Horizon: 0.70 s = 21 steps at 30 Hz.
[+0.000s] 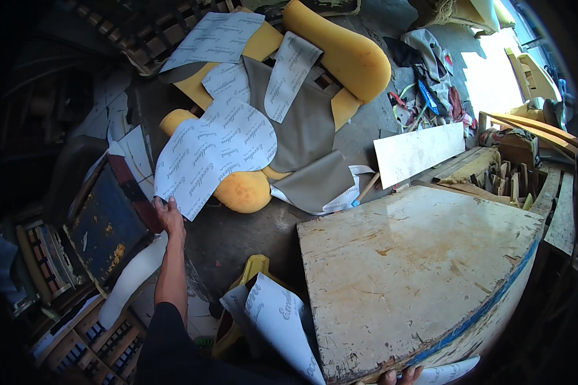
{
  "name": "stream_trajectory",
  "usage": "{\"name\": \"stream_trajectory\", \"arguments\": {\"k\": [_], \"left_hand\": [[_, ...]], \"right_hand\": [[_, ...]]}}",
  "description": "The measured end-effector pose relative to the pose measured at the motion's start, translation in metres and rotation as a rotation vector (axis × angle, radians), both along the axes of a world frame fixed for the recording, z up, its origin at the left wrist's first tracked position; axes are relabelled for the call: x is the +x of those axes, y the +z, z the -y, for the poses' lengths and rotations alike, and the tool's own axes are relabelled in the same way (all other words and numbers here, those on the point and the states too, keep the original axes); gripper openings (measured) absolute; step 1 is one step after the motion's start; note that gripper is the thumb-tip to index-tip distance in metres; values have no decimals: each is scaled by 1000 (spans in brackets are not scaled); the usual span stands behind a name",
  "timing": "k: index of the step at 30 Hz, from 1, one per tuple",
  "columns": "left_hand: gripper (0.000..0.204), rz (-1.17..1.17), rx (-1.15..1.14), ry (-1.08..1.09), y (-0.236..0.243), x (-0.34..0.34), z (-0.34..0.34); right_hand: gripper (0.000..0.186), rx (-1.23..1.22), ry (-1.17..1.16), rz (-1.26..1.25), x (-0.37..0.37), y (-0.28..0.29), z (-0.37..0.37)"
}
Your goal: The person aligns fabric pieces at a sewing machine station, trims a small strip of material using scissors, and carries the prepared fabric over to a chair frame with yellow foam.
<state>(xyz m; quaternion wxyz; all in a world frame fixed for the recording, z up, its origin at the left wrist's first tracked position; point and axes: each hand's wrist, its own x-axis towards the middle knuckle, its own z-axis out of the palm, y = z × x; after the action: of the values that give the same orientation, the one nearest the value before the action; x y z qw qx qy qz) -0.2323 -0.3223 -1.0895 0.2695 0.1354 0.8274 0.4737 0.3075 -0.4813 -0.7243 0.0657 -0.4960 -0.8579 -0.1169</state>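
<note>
On the floor ahead, left hand (169, 215) is stretched out, fingers pinching the lower corner of a white printed sheet (215, 151). That sheet lies draped over a yellow foam piece (243, 191), printed side up, and its lower edge hangs just past the foam.

Right hand (398, 376) is at the bottom edge of the view, only fingertips showing, curled over the near rim of the worktop (417, 269). Can't tell whether it grips anything else. A bit of white sheet (446, 371) sits just beside those fingertips.

Worktop: worn, stained wooden board, curved far edge with a blue stripe, surface bare.

Around the held sheet:
- grey leatherette panels (302, 128) lie under and beside it, overlapping more yellow foam.
- a large curved foam roll (340, 51) sits at the top, touching the grey panels.
- two more printed sheets (215, 38) lie over the upper foam.
- another printed sheet (279, 321) curls up near the person's body, beside a yellow stool (253, 266).

Left side: dark blue board (106, 224) leaning next to the left forearm, crates below it. Right side: white plank (417, 153), wood offcuts (514, 179), pile of cloth scraps (430, 77), well apart from both hands.
</note>
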Motion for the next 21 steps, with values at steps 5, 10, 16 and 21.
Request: {"name": "stream_trajectory", "arguments": {"k": [5,10,16,21], "left_hand": [[69,-21,-1,-85,33,-1,4],[74,56,57,-41,59,13,18],[78,180,16,-25,59,19,56],[81,283,-19,53,43,15,86]], "right_hand": [[63,-194,-188,-147,-15,17,2],[71,-476,-309,-125,-32,51,-12],[75,-418,-346,-164,-43,52,-17],[68,-422,-364,-201,-46,48,-20]]}}
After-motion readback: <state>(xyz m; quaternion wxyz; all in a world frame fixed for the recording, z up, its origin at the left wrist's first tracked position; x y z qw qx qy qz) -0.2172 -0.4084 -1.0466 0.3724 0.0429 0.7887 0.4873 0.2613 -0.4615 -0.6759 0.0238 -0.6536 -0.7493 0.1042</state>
